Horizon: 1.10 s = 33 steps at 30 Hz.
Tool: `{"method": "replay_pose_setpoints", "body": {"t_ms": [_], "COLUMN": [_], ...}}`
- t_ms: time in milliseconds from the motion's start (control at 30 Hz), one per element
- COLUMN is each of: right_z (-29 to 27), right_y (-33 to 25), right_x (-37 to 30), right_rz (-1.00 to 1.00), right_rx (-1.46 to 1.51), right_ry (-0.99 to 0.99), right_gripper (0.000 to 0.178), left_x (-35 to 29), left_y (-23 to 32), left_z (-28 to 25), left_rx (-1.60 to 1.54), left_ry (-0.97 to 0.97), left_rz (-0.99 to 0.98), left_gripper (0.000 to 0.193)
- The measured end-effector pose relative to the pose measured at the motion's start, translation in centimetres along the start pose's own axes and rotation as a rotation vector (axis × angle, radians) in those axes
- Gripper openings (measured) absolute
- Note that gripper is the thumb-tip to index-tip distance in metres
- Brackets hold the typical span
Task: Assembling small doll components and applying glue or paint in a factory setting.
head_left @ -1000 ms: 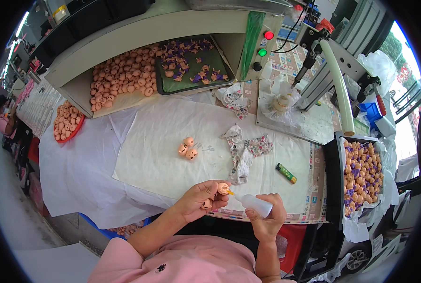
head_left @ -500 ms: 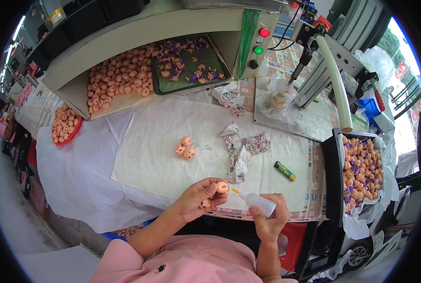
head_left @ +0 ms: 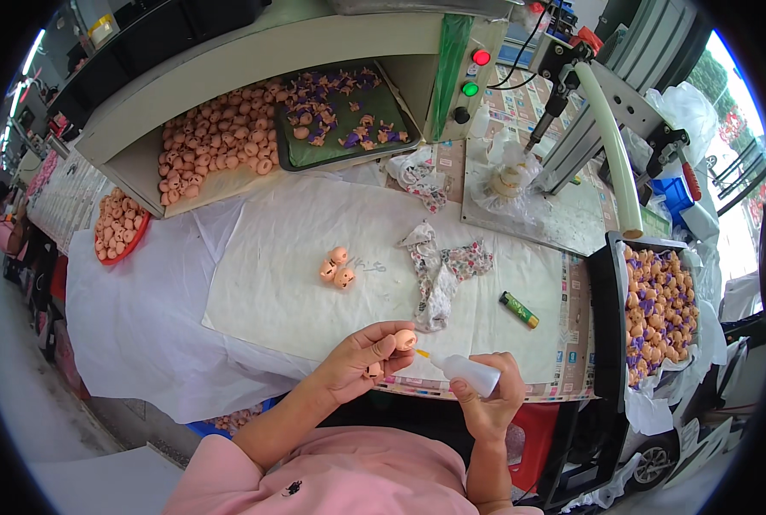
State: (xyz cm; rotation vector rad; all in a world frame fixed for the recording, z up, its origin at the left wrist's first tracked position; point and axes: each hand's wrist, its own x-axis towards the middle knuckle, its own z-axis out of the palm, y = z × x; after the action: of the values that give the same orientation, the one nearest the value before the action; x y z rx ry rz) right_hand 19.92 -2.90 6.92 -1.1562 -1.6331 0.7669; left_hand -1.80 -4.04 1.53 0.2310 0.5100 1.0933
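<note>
Pinched between the thumb and fingers of my left hand (head_left: 367, 359) is a small peach-coloured doll head (head_left: 406, 340), its opening turned toward the right. A second doll head (head_left: 373, 371) is tucked lower in the same hand. My right hand (head_left: 496, 393) is closed around a white squeeze bottle (head_left: 471, 375), tilted so its thin yellow nozzle (head_left: 423, 353) points at the first head, a small gap apart from it. Beyond my hands, three loose doll heads (head_left: 343, 278) sit together on the white cloth (head_left: 271, 300).
A crumpled floral rag (head_left: 439, 275) and a green lighter (head_left: 519, 310) lie on the cloth. At the right stands a black tray (head_left: 606, 318) of assembled figures. Behind are a shelf of heads (head_left: 220, 133), a dark tray (head_left: 314, 159) of small bodies and a metal press (head_left: 563, 172). A red basket (head_left: 132, 246) is far left.
The bottle's nozzle has drawn back slightly, down and left, from the doll head's edge. In my left hand the head has turned a little. The loose heads have stayed put.
</note>
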Motion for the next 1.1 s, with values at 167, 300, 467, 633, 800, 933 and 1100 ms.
{"method": "replay_pose_setpoints", "body": {"t_ms": [167, 300, 467, 633, 800, 933, 1100], "right_z": [-0.2, 0.1, 0.5, 2.3, 4.3, 5.3, 10.0], "right_y": [0.5, -0.2, 0.6, 2.7, 3.0, 1.7, -3.1], "right_x": [0.1, 0.2, 0.7, 3.3, 5.9, 8.4, 14.7], "right_rz": [0.004, -0.026, 0.004, 0.084, 0.049, -0.062, -0.329], "right_rx": [-0.016, -0.033, 0.032, 0.0, -0.108, -0.221, -0.293], "right_ry": [-0.009, 0.032, 0.087, 0.009, -0.125, -0.217, -0.288], "right_gripper": [0.034, 0.032, 0.032, 0.035, 0.032, 0.024, 0.023], "left_x": [0.2, 0.0, -0.1, -0.8, -2.1, -3.8, -4.8], "left_y": [-0.2, 0.1, 0.3, 2.3, 6.6, 10.3, 12.7], "left_z": [-0.2, -0.5, -0.6, -1.5, -3.4, -4.7, -6.8], "left_rx": [0.012, -0.007, -0.003, -0.022, 0.024, 0.054, 0.053], "left_ry": [0.006, -0.011, -0.018, -0.02, -0.013, 0.032, -0.017], "left_rz": [0.004, -0.002, 0.0, 0.029, 0.158, 0.179, 0.198], "left_gripper": [0.043, 0.043, 0.044, 0.045, 0.044, 0.045, 0.044]}}
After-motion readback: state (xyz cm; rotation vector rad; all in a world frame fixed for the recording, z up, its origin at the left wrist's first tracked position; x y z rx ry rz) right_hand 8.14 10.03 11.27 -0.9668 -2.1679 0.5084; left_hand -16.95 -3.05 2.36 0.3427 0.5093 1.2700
